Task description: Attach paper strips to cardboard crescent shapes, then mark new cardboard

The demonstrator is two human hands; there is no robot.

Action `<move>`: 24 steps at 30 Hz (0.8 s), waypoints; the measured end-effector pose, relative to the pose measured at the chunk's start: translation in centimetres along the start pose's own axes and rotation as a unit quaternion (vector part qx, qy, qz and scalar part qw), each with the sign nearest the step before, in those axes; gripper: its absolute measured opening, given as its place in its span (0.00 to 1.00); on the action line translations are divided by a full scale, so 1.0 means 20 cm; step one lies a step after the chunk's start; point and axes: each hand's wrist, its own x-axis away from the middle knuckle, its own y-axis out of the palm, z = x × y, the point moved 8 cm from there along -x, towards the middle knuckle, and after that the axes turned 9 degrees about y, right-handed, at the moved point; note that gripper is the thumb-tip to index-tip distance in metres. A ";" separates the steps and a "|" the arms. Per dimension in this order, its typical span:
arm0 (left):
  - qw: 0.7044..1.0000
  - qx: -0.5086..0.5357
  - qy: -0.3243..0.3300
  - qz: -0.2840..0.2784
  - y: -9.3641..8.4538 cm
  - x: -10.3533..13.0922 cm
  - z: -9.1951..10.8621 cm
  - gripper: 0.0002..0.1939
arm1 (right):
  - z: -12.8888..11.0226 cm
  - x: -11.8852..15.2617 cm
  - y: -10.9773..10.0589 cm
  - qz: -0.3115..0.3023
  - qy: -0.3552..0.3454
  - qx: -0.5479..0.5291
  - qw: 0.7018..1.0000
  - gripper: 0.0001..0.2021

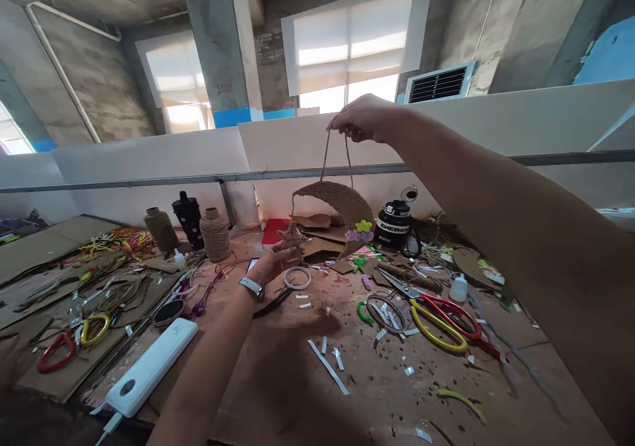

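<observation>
My right hand [366, 116] is raised in front of the window wall, its fingers pinched on a twine loop [325, 155]. From that loop hangs a crescent moon [342, 198] wrapped in brown twine, with a yellow flower [364, 225] and purple flowers near its lower tip. A small twine star [292, 236] dangles by a thread from the moon's other tip. My left hand [272, 264], with a watch on the wrist, has its fingers closed at the star's lower edge.
Red-and-yellow-handled scissors [441, 317], tape rolls [297, 278] and paper scraps litter the table. Twine cones [215, 234] and a black tumbler [188, 220] stand back left; a black bottle [391, 226] stands behind the moon. A white power bank [151, 366] lies left, near more scissors [74, 340].
</observation>
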 end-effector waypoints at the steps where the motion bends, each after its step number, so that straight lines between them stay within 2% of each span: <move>1: 1.000 0.001 -0.001 -0.004 0.00 0.01 0.00 0.18 | -0.01 0.00 0.01 -0.011 -0.009 -0.003 1.000 0.09; 7: 1.000 0.007 -0.007 -0.028 0.03 0.05 -0.02 0.18 | -0.06 0.06 -0.02 -0.041 -0.034 -0.013 0.999 0.03; 13: 0.999 0.002 -0.015 -0.050 0.06 0.07 -0.05 0.19 | -0.13 0.12 -0.03 -0.050 -0.019 -0.022 0.998 0.04; 19: 0.987 -0.068 -0.079 -0.118 0.10 0.14 -0.10 0.21 | -0.15 0.11 -0.06 -0.025 -0.015 -0.016 0.999 0.02; 24: 0.957 -0.133 -0.161 -0.200 0.16 0.24 -0.13 0.20 | -0.14 0.09 -0.10 -0.012 -0.019 -0.011 1.000 0.02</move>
